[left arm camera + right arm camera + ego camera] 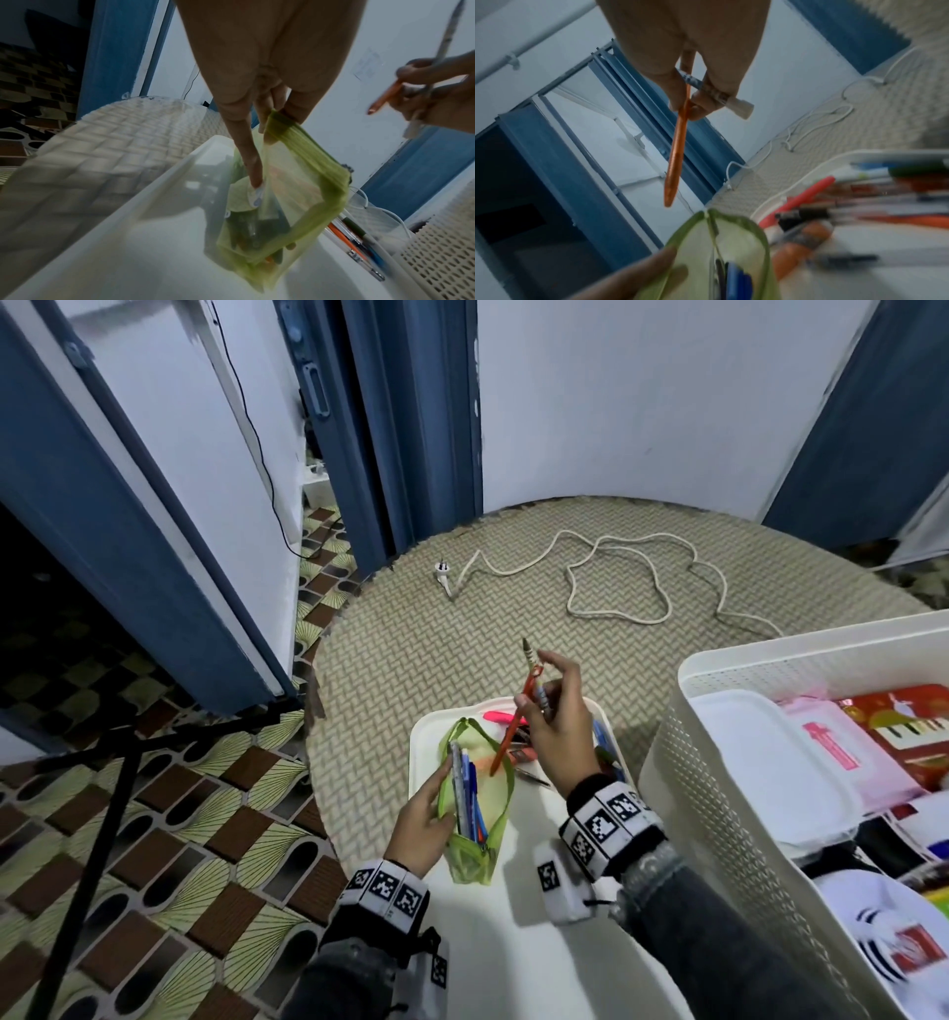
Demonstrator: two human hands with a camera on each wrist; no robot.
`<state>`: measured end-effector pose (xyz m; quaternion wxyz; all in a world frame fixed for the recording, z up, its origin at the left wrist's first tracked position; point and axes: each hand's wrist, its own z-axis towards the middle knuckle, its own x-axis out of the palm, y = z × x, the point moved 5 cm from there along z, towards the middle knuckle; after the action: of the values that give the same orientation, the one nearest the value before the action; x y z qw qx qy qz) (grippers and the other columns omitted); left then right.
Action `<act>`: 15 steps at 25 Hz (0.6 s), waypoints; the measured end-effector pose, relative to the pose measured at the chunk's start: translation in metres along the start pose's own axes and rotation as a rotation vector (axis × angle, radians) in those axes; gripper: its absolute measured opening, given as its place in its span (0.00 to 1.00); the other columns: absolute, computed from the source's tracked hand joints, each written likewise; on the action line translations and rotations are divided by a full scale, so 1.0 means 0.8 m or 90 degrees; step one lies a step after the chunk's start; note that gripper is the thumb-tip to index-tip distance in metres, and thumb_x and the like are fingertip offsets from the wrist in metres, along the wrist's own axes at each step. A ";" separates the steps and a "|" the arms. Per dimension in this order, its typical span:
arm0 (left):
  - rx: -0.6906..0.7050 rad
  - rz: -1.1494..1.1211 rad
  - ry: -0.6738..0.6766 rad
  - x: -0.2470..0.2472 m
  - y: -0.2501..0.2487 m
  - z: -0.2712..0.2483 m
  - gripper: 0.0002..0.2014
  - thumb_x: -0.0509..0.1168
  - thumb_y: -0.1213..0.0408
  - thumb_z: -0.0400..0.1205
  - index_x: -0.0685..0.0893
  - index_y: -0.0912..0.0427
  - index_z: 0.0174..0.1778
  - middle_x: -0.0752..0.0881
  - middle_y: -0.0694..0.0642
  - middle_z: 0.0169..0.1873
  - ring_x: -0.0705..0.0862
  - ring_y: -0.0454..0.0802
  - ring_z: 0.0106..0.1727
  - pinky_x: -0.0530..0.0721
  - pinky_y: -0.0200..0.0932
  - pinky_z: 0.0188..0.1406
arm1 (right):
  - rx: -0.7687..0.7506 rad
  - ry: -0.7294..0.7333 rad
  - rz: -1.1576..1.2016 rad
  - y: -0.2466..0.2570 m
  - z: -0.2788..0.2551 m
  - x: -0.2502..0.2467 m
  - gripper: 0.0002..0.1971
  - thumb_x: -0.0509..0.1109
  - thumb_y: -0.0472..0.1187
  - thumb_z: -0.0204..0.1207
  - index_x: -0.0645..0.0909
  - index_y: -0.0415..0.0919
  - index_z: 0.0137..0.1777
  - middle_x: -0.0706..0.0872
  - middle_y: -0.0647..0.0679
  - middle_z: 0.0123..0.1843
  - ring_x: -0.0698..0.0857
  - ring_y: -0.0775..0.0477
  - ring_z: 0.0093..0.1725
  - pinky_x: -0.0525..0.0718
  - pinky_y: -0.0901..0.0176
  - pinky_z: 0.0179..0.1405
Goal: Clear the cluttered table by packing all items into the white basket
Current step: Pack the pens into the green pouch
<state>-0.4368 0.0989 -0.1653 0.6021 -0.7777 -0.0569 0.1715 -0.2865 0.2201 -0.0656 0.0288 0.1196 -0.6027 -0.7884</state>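
A green mesh pencil pouch [475,806] lies on a white tray [426,737], its zip open, with several pens inside. My left hand [423,824] pinches the pouch's left rim [280,125] and holds the mouth wide. Above the pouch my right hand [552,726] grips an orange pen [511,731] and a patterned pencil [536,683] together. The orange pen's tip [668,201] points down at the pouch mouth [718,239]. More pens [859,203] lie loose on the tray to the right of the pouch. The white basket [719,762] stands at the right.
The basket holds a white lid, a pink pack and a red box [904,731]. A white power cord [606,577] with its plug snakes over the woven round table [390,649] behind the tray. A black tripod [102,793] stands on the floor at the left.
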 end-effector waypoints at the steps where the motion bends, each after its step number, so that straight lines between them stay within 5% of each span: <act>1: -0.005 -0.008 0.000 -0.001 0.001 0.000 0.35 0.57 0.86 0.79 0.71 0.42 0.72 0.75 0.48 0.71 0.73 0.48 0.75 0.75 0.56 0.73 | 0.019 0.024 -0.022 -0.011 -0.004 0.015 0.25 0.68 0.29 0.77 0.69 0.48 0.70 0.74 0.54 0.40 0.78 0.57 0.38 0.79 0.68 0.42; 5: -0.041 -0.036 -0.025 -0.008 0.004 -0.003 0.34 0.60 0.82 0.79 0.70 0.36 0.69 0.77 0.55 0.72 0.75 0.53 0.73 0.74 0.59 0.73 | 0.110 0.247 -0.184 -0.065 -0.034 0.068 0.24 0.68 0.32 0.78 0.68 0.36 0.73 0.76 0.51 0.54 0.75 0.53 0.53 0.71 0.65 0.53; 9: -0.060 -0.047 -0.037 -0.015 0.014 -0.003 0.35 0.57 0.83 0.80 0.69 0.35 0.68 0.77 0.55 0.72 0.75 0.51 0.73 0.75 0.56 0.72 | 0.178 0.133 0.013 -0.070 -0.028 0.072 0.11 0.59 0.26 0.82 0.76 0.33 0.62 0.79 0.40 0.48 0.82 0.48 0.40 0.85 0.52 0.46; 11: -0.063 -0.055 -0.043 -0.014 0.017 -0.003 0.34 0.55 0.84 0.80 0.69 0.37 0.69 0.77 0.54 0.72 0.76 0.53 0.73 0.75 0.57 0.72 | 0.215 0.078 0.160 -0.059 -0.024 0.075 0.11 0.61 0.26 0.81 0.76 0.31 0.62 0.79 0.37 0.42 0.85 0.49 0.37 0.88 0.59 0.41; 13: -0.060 -0.058 -0.046 -0.012 0.016 -0.003 0.33 0.54 0.85 0.81 0.68 0.41 0.71 0.77 0.56 0.71 0.77 0.54 0.72 0.76 0.56 0.71 | 0.201 0.083 0.093 -0.052 -0.026 0.081 0.14 0.66 0.28 0.79 0.76 0.35 0.63 0.82 0.42 0.37 0.85 0.51 0.37 0.84 0.67 0.38; 15: -0.049 -0.050 -0.048 -0.010 0.014 -0.001 0.33 0.53 0.85 0.81 0.67 0.42 0.73 0.77 0.55 0.71 0.78 0.51 0.70 0.75 0.54 0.72 | 0.219 0.194 -0.096 -0.061 -0.041 0.092 0.17 0.70 0.31 0.76 0.76 0.38 0.65 0.83 0.46 0.34 0.82 0.52 0.34 0.79 0.66 0.34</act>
<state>-0.4457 0.0926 -0.1744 0.5756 -0.7903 -0.1164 0.1748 -0.3460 0.1882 -0.1320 0.0399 0.2848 -0.7060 -0.6472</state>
